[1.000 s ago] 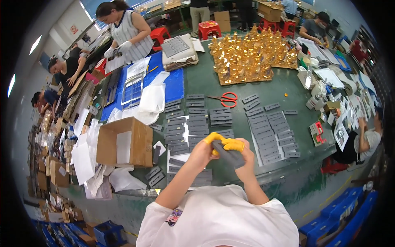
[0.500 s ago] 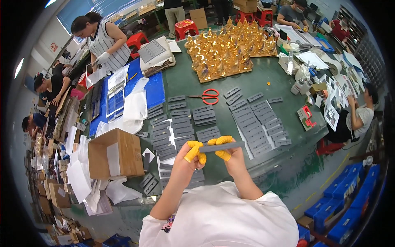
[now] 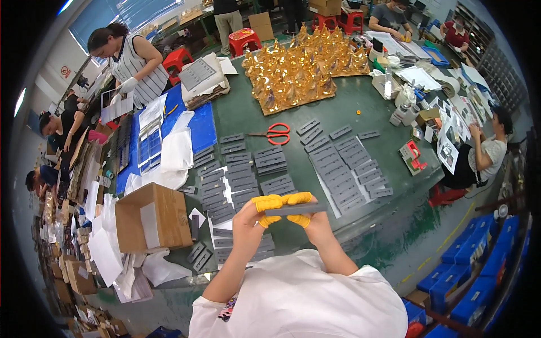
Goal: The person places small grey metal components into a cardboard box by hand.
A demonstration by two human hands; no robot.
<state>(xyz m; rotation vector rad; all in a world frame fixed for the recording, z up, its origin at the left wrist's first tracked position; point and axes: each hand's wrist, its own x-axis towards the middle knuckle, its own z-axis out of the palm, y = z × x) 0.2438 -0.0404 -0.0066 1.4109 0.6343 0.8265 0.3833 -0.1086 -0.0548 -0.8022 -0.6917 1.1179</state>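
Observation:
Between both hands, above the near side of the table, is a dark grey flat bar, turned edge-on and lying across from left to right. My left hand closes around its left part, yellow covers on the fingers. On the right part my right hand grips it too, with yellow-covered fingers above and below. Beyond the hands lie rows of similar grey slotted bars, some on white paper. More of them are stacked straight ahead. Red-handled scissors rest behind that stack.
An open cardboard box stands at the left, beside white wrapping sheets. Gold cone-shaped ornaments crowd a board at the back. A red tape dispenser sits near the right edge. Co-workers work around the table.
The bar has moved slightly left in my hands. My fingers, earlier more apart, are now drawn together along it. The whole view has shifted a little.

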